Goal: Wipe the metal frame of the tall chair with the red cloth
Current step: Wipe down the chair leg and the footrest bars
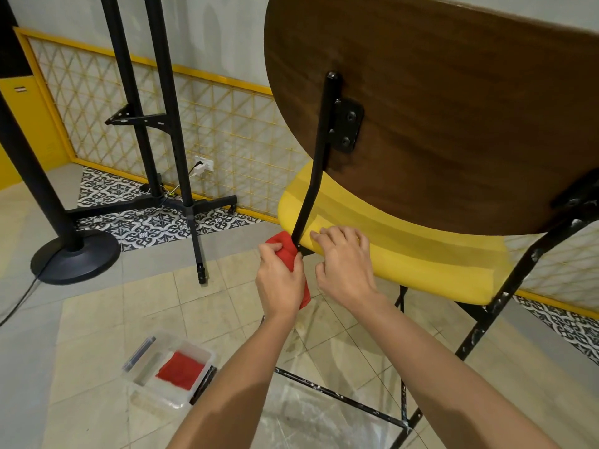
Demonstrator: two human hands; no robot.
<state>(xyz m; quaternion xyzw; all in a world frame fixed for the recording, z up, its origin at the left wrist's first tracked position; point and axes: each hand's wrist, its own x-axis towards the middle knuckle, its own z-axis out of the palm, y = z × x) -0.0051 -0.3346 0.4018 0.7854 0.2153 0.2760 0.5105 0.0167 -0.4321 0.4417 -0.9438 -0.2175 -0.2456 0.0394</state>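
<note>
Gripping the red cloth (287, 251), the left hand (278, 280) curls round it and presses it to the black back post (319, 150) just where that post meets the rear edge of the yellow seat (405, 247). Part of the cloth hangs below the palm. The right hand (345, 267) lies with bent fingers on the seat's rear edge, just beside the post. Its thumb is hidden, so I cannot tell whether it clamps the seat or only rests there.

One tall chair is in view, with one wooden backrest (453, 108) above the seat. Of its two back posts, the one on the far side of the seat is partly cut off by the frame edge. One bracket (348, 126) with two bolts joins the near post to the backrest. The legs under the seat are speckled with pale marks.

On the floor below and to the left of the seat sits one clear plastic box (152, 361), holding a second red cloth (180, 371); its other contents are hard to make out.
</note>
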